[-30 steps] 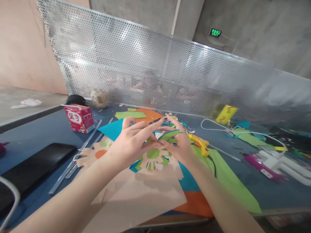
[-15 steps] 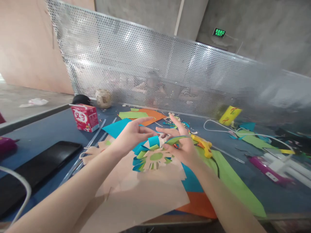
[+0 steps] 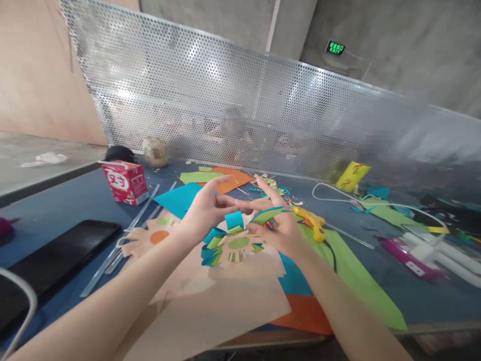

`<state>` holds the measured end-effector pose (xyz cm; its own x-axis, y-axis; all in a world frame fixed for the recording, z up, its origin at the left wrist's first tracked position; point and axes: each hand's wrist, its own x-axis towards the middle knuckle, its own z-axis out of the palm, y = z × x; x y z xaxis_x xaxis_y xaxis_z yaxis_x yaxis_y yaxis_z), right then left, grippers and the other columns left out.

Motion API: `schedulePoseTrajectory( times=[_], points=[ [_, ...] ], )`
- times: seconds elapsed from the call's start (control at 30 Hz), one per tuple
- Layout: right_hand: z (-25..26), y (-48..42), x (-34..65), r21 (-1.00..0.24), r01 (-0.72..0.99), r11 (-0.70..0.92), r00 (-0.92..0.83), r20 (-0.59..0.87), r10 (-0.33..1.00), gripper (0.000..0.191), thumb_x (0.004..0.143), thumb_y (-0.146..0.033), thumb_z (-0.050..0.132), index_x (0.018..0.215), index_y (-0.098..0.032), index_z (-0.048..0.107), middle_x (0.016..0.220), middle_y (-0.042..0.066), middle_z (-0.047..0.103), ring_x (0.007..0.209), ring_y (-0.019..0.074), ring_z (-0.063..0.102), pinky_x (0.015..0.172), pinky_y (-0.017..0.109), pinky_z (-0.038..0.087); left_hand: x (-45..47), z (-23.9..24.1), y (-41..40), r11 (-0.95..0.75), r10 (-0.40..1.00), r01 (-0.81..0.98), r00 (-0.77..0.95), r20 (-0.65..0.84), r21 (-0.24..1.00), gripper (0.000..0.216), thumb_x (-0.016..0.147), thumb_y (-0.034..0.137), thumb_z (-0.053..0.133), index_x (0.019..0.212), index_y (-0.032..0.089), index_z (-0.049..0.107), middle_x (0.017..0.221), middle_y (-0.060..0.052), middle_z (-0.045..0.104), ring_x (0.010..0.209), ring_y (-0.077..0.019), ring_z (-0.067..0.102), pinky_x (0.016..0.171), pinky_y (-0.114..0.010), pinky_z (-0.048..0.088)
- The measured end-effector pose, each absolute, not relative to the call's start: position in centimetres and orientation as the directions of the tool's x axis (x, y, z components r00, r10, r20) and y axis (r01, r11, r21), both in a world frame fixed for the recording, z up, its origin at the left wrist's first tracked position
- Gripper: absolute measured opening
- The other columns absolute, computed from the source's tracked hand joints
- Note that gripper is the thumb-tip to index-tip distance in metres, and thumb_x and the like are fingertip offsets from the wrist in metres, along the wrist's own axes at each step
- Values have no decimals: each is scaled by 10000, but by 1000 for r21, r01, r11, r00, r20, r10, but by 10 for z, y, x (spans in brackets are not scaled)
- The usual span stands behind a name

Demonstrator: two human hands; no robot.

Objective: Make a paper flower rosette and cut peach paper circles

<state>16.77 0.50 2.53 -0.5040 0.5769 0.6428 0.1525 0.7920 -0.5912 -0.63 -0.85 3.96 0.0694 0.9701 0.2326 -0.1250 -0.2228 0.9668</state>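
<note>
A layered paper flower [image 3: 239,243], beige, green and blue with a green centre, lies on beige paper sheets [image 3: 225,306] before me. My right hand [image 3: 281,225] holds a green-and-blue paper strip [image 3: 268,215] between thumb and fingers, just above the flower's right side. My left hand [image 3: 206,208] is at the flower's upper left, its index finger stretched out and the other fingers curved. Its fingertips meet those of my right hand; anything tiny between them cannot be made out. A blue paper loop [image 3: 234,220] stands up from the flower's back edge, below the fingertips.
A yellow hot glue gun [image 3: 311,223] lies right of my right hand. Left are a beige paper flower with orange centre [image 3: 160,237], clear glue sticks [image 3: 141,210], a red carton [image 3: 126,183] and a black phone [image 3: 60,260]. Paper scraps [image 3: 272,185] lie behind; a purple power strip [image 3: 408,258] sits right.
My left hand's fingertips have come together with the fingers of my right hand. The right hand still holds the strip. The view has shifted slightly, showing more of the orange-centred flower.
</note>
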Motion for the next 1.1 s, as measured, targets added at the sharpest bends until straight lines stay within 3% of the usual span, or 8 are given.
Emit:
schedulePoseTrajectory(
  times=[0.07,0.17,0.37,0.47,0.6,0.73,0.93,1.1],
  points=[
    [25,5,168,-580,156,799,-503,650,570,304,778,-249,636,1071,-326,604,1133,-14,629,1024,210,592,948,433,434,-8,38,-7,-283,957,-61,45,286,957,659,635,154,692,1211,151,373,616,38,657,680,-168,672,654,-278,505],
    [26,3,168,-587,155,795,-517,637,572,311,784,-261,628,1087,-327,603,1147,-16,623,1023,209,595,940,426,449,-7,36,-5,-331,943,23,55,329,943,609,603,156,698,1152,171,434,613,48,624,662,-176,659,619,-291,510],
    [27,3,169,-588,167,792,-526,626,576,300,790,-289,618,1087,-329,616,1171,-10,611,969,207,626,918,410,468,-6,30,-1,-519,852,271,89,516,811,93,615,192,667,704,191,692,857,-63,678,784,-215,645,658,-340,532],
    [27,4,170,-601,187,777,-524,608,596,288,796,-289,609,1080,-332,615,1149,-11,624,870,193,652,883,416,490,-6,28,-2,-528,844,251,50,534,811,44,625,223,676,650,217,711,920,-66,705,818,-239,656,694,-371,541],
    [28,4,172,-628,159,762,-519,603,606,288,796,-311,605,1083,-336,600,1131,-18,634,855,184,654,859,407,514,-6,33,-6,-429,903,99,10,430,898,34,658,239,688,652,216,713,679,-22,721,699,-198,675,670,-316,550],
    [29,4,174,-648,114,753,-497,619,609,391,781,-320,621,1162,-325,537,1127,-1,634,924,200,641,887,422,501,-7,38,-9,-209,976,-214,14,217,954,42,657,226,716,663,188,699,656,-19,716,620,-145,671,541,-207,547],
    [27,6,174,-740,5,672,-530,568,630,778,750,-280,655,1374,-359,197,1219,34,572,832,180,646,734,370,554,-12,42,-3,-2,1000,-494,8,7,869,75,757,135,631,699,159,672,705,-22,709,662,-89,677,513,-85,522],
    [31,11,180,-709,72,701,-642,505,577,701,725,-315,666,1328,-319,310,1221,65,554,771,158,621,640,312,547,-30,57,2,-89,990,-679,-140,-10,729,205,841,143,535,671,181,642,697,20,679,766,-34,655,530,-5,482]
  ],
)
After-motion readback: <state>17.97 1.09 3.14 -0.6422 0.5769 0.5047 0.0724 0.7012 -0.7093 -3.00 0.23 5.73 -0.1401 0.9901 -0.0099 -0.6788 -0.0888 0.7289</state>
